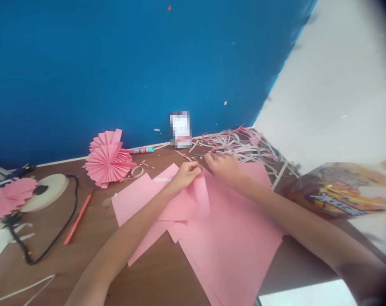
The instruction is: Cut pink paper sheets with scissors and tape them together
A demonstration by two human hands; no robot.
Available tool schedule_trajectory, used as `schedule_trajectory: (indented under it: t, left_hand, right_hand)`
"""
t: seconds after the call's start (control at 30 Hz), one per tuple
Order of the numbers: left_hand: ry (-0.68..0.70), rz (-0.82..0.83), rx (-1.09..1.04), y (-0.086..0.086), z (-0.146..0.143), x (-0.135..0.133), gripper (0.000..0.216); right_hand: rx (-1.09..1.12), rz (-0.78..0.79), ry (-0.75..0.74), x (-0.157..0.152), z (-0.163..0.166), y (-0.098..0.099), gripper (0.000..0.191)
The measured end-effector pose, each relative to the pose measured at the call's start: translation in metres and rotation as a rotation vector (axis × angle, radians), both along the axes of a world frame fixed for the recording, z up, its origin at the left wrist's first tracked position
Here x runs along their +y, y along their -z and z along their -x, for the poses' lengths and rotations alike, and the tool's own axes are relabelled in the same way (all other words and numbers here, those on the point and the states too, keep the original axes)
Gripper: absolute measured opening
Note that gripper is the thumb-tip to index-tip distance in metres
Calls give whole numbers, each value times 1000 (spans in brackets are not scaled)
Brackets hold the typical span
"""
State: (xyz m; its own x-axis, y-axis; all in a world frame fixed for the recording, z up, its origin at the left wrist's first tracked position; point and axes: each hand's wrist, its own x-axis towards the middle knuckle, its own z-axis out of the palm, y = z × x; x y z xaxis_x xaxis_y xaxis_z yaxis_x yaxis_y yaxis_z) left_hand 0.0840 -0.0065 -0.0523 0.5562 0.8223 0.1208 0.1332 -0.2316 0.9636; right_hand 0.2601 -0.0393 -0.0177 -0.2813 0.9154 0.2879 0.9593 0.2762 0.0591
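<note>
My left hand (187, 174) pinches a narrow pink paper strip (201, 196), which hangs down in a curve from the fingers. My right hand (223, 168) is just to its right, its fingers curled at a pair of scissors with a red handle (215, 149). The dark blades point left; whether the scissors are lifted off the table I cannot tell. Beneath both hands lie large overlapping pink paper sheets (234, 246). Smaller pink pieces (133, 199) lie to the left, one with a white strip on it.
Pink pleated paper rosettes (109, 161) stand at the back left by a blue tube (143, 150). A red pen (78, 219), black cord (74, 204) and tape ring (137, 171) lie left. Paper scraps (240, 144) pile behind; a phone (180, 129) leans on the wall. A printed bag (348, 191) is right.
</note>
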Motion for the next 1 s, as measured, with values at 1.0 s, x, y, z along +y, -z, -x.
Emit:
schedule_trajectory:
  t: [1.0]
  left_hand:
    - [-91,-623,575,10,8,-7,26]
  right_hand:
    - [181,-366,4,29,-33,19,36]
